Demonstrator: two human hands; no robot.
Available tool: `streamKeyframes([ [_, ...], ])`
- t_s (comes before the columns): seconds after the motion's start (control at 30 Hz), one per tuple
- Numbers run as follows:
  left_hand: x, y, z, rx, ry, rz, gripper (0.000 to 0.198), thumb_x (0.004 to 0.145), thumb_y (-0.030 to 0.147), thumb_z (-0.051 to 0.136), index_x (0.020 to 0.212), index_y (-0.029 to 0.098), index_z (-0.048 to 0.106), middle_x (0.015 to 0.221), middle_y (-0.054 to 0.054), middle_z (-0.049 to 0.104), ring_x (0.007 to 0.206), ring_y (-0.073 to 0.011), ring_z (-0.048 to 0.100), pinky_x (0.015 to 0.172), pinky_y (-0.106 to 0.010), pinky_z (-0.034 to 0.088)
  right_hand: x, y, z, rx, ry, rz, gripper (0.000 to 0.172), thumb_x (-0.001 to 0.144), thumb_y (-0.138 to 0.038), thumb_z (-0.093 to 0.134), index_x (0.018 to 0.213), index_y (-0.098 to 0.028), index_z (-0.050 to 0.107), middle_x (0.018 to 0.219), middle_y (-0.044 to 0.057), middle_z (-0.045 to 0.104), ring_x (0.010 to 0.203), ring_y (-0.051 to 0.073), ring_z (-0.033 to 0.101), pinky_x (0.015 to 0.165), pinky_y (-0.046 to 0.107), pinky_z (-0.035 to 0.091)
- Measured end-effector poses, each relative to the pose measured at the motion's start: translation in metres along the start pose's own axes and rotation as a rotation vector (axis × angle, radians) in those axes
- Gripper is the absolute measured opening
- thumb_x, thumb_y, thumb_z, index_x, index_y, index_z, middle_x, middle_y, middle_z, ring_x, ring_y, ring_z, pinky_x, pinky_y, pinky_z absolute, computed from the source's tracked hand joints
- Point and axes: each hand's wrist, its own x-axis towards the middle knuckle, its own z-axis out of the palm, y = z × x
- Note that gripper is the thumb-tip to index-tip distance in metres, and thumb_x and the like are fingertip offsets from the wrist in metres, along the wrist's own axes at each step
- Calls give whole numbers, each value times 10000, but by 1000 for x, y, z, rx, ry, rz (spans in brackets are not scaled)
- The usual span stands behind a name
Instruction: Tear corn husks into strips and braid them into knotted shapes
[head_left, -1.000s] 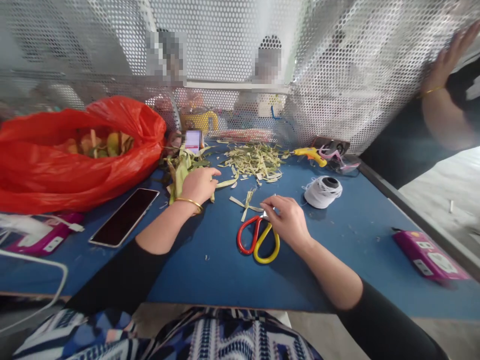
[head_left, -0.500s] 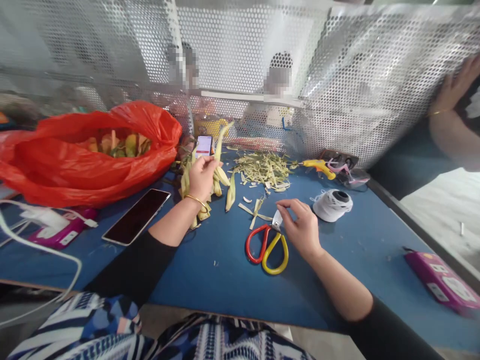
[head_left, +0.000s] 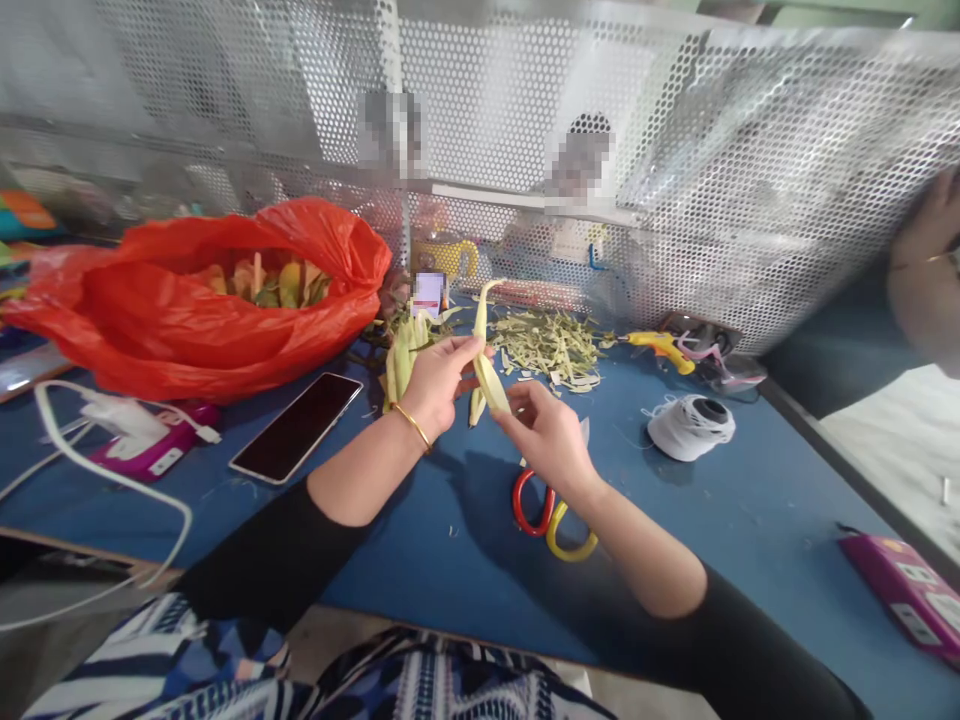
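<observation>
Between my two hands is a pale yellow-green strip of corn husk [head_left: 491,380], its curled tip pointing up and away. My left hand [head_left: 442,380] pinches it near the middle, and the fingers of my right hand [head_left: 551,437] close on its lower end. Under my right wrist lie scissors with one red and one yellow handle [head_left: 571,555]; their blades are mostly hidden. Left of my left hand is a bunch of longer husks [head_left: 400,365]. Beyond my hands sits a heap of thin cut husk strips [head_left: 551,345].
On the left are an open red plastic bag [head_left: 225,365], a dark phone [head_left: 298,428] and a purple power strip [head_left: 161,455] with white cables. To the right stand a white thread spool [head_left: 690,430], a yellow glue gun [head_left: 660,348] and another purple power strip [head_left: 900,590]. Perforated metal screens the back.
My left hand has brought the husk strip right, away from the bunch. My right hand has left the scissor blades and taken the strip's lower end. The view has shifted slightly.
</observation>
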Motion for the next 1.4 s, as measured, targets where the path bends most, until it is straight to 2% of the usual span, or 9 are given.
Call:
streamKeyframes([
  [0.1, -1, -7, 1, 18, -23, -25, 210, 679, 300, 782, 699, 154, 632, 707, -27, 690, 587, -105, 599, 537, -211, 479, -5, 5, 7, 77, -50, 46, 154, 807, -357, 560, 731, -223, 553, 559, -35, 585, 506, 132, 561, 507, 246, 432],
  [0.23, -5, -17, 3, 130, -129, -33, 317, 611, 408, 826, 716, 162, 656, 728, -31, 690, 645, -126, 617, 540, -216, 482, -9, 14, 6, 254, 7, 143, 208, 819, -378, 555, 686, -219, 550, 539, -37, 540, 496, 128, 556, 502, 247, 494],
  [0.37, -12, -27, 6, 279, -183, -25, 278, 532, 294, 866, 655, 160, 657, 649, 8, 663, 604, -105, 591, 544, -201, 472, -8, 18, 2, 273, 38, 160, 209, 821, -397, 583, 736, -206, 593, 600, -16, 599, 547, 136, 586, 544, 261, 537],
  [0.6, -9, -29, 7, 176, -154, -130, 172, 579, 185, 838, 647, 136, 688, 635, -2, 689, 535, -96, 589, 563, -222, 496, -3, 16, -8, 455, 53, 228, 239, 767, -434, 611, 714, -201, 604, 614, -22, 596, 545, 138, 590, 548, 291, 572],
  [0.73, -6, -27, 6, 79, -153, -241, 120, 627, 110, 797, 657, 120, 681, 613, -15, 682, 512, -87, 587, 522, -202, 484, 1, 18, -11, 534, 4, 256, 265, 734, -464, 633, 715, -201, 604, 622, -22, 611, 514, 137, 591, 529, 291, 550],
  [0.83, -6, -27, 6, 68, -140, -253, 113, 637, 100, 785, 663, 121, 677, 622, -21, 681, 525, -89, 591, 525, -202, 482, 2, 19, -11, 522, -2, 241, 290, 734, -490, 630, 732, -201, 602, 640, -20, 614, 518, 136, 596, 521, 281, 523],
  [1.0, -9, -28, 5, 220, -187, -111, 153, 600, 193, 816, 612, 140, 673, 600, 11, 651, 530, -86, 550, 534, -214, 456, -1, 18, -10, 343, 90, 160, 342, 680, -491, 728, 809, -205, 591, 638, -24, 607, 560, 124, 543, 528, 253, 462],
  [1.1, -11, -29, 5, 286, -225, -61, 168, 589, 229, 822, 594, 146, 675, 580, 25, 632, 520, -79, 518, 516, -209, 428, -2, 17, -12, 316, 66, 148, 326, 676, -479, 729, 716, -201, 563, 573, -39, 557, 519, 106, 483, 495, 239, 402],
  [1.4, -7, -32, 3, 131, -318, -213, 226, 513, 184, 868, 665, 128, 710, 677, -23, 692, 569, -83, 572, 545, -209, 456, 1, 14, -14, 493, 112, 297, 293, 685, -470, 632, 641, -182, 593, 529, -42, 492, 497, 97, 398, 485, 242, 334],
])
